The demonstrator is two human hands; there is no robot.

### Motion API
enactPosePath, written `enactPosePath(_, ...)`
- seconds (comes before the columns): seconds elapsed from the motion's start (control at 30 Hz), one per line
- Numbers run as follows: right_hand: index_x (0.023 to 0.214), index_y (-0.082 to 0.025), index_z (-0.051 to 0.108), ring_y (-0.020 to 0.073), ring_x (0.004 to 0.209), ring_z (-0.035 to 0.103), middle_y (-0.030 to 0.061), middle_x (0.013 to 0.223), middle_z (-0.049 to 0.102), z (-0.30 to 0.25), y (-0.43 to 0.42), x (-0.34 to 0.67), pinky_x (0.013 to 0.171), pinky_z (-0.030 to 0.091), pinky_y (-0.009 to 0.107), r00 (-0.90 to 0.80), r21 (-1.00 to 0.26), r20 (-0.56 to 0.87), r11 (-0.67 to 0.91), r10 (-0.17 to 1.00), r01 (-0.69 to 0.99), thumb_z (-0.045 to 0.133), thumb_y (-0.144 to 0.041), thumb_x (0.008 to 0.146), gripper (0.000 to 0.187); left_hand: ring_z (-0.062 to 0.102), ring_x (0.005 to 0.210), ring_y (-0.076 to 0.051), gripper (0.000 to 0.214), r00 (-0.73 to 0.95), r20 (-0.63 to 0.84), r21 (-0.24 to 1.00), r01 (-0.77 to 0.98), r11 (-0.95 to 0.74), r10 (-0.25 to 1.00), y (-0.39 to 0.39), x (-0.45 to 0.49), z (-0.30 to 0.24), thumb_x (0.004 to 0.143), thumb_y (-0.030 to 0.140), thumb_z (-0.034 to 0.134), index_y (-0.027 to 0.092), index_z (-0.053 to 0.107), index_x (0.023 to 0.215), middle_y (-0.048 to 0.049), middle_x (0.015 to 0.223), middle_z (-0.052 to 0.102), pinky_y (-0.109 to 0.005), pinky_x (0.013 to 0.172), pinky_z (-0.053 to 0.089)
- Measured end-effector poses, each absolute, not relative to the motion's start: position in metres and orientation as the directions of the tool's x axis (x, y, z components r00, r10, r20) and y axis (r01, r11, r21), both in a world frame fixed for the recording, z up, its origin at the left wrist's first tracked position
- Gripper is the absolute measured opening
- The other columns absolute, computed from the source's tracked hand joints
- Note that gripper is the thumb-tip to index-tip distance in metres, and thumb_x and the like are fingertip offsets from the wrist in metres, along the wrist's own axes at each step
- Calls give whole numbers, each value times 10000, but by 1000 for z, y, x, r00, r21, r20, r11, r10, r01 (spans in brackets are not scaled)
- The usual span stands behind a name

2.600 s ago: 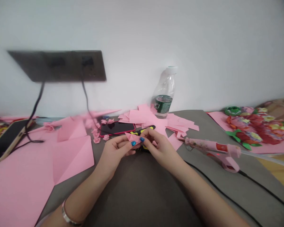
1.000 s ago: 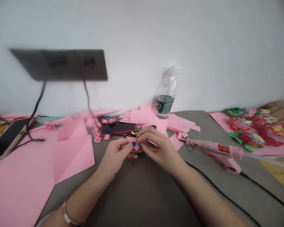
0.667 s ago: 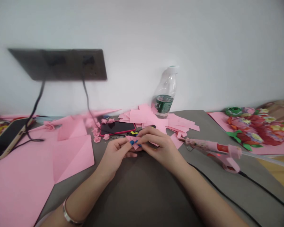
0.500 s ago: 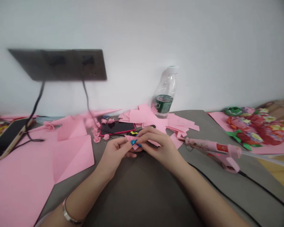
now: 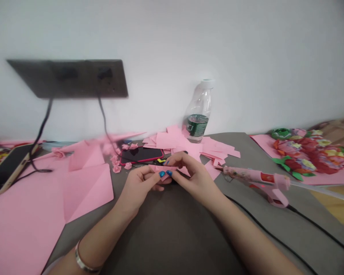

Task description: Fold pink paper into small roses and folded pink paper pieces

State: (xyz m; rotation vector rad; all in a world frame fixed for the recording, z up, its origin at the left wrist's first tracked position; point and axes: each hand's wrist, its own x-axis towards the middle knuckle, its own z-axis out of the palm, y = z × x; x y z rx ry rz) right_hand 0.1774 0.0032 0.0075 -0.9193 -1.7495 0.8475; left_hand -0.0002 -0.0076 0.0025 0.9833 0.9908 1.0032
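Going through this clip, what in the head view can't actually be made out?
In the head view:
The folded shape of the pink paper between the left hand and right hand: hidden by the fingers.
The yellow-and-black object: mostly hidden by the hands and paper, so its kind is unclear.
The phone at far left: cut off by the picture's edge.
The dark wall panel: too blurred for detail.

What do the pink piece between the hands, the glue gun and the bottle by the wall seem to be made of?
The folded piece looks like matte pink paper or thin card: sharp creases, no shine. The glue gun looks like glossy moulded plastic, with a printed pattern. The bottle looks like thin clear plastic, see-through above its green label.
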Motion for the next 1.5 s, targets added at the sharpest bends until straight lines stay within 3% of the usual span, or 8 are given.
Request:
enactPosePath(0.1,986,-226,583,173,816,633,42,958,676,7,2,177,719,502,315,-232,-911,311,358,922,202,607,-249,902,91,769,805,-224,384,222,-185,952,-200,230,957,-7,1,3,702,488,843,160,751,879,-106,908,798,-238,623,579)
enactPosePath(0.33,848,-203,605,168,734,646,35,832,676,7,2,174,666,533,301,-284,-973,169,205,944,104,635,-382,895,188,733,722,-175,343,213,-106,982,-131,136,971,-7,1,3,739,492,812,177,691,798,-50,792,774,-228,603,568)
enactPosePath(0.5,813,-203,628,177,734,653,36,807,672,8,3,175,658,555,312,-271,-975,183,211,945,76,672,-407,867,216,739,763,-185,331,241,-109,986,-94,135,964,-7,-1,3,750,471,809,172,674,799,-45,786,759,-219,600,557)
enactPosePath(0.8,852,-205,634,185,720,692,30,788,695,6,4,176,658,549,317,-281,-980,169,191,945,54,681,-418,870,219,629,633,-109,303,183,-83,986,-125,107,980,-7,-1,4,713,400,848,171,652,685,7,676,689,-194,591,549)
enactPosePath(1.13,839,-214,624,171,747,607,24,826,648,10,3,176,659,482,307,-300,-958,228,268,926,99,659,-360,876,154,677,677,-130,244,150,-17,996,-82,30,989,-7,-3,4,761,388,817,176,698,737,-9,715,721,-190,601,557)
enactPosePath(1.23,849,-215,627,171,734,587,21,818,631,10,3,176,657,466,310,-275,-955,242,279,930,102,653,-345,875,135,719,771,-159,254,187,-42,991,-115,65,981,-8,-1,4,771,400,816,180,715,847,-32,826,758,-203,639,575)
enactPosePath(1.37,852,-214,615,164,711,562,13,810,611,7,5,178,651,440,308,-192,-957,263,280,946,71,640,-314,866,104,749,839,-204,458,235,-128,943,-272,191,964,-8,1,6,738,513,823,181,686,1023,-82,1002,778,-248,665,605)
enactPosePath(1.5,866,-220,619,145,697,525,-5,802,593,7,5,180,648,413,288,-152,-920,371,385,916,73,596,-175,843,55,711,625,-170,546,293,-271,828,-415,377,917,-6,2,11,698,647,786,140,685,875,-93,770,767,-223,541,580)
